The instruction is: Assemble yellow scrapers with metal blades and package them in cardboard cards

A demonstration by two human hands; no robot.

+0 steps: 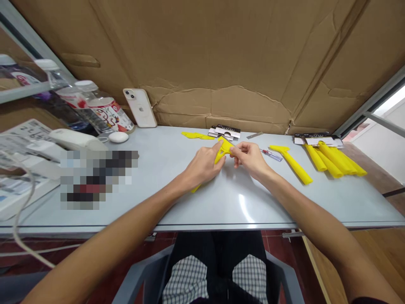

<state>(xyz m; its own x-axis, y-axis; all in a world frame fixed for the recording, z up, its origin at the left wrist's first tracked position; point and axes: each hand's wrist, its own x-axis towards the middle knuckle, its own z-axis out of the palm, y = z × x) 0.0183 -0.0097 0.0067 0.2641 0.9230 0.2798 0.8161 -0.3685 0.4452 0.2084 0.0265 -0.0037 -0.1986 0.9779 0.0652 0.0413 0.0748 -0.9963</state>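
My left hand is wrapped round a yellow tool, whose wide head points up and away while its handle end shows below the palm. The thumb and forefinger of my right hand pinch the right side of that head. Another yellow tool lies on the table to the right, beside a small clear-handled tool. Behind my hands sit black-and-white cards, a flat yellow piece and a thin metal blade.
Several carded yellow tools lie at the right of the grey table. A white phone leans on the cardboard wall. Bottles, a white mouse, a cable and a blurred patch are at left.
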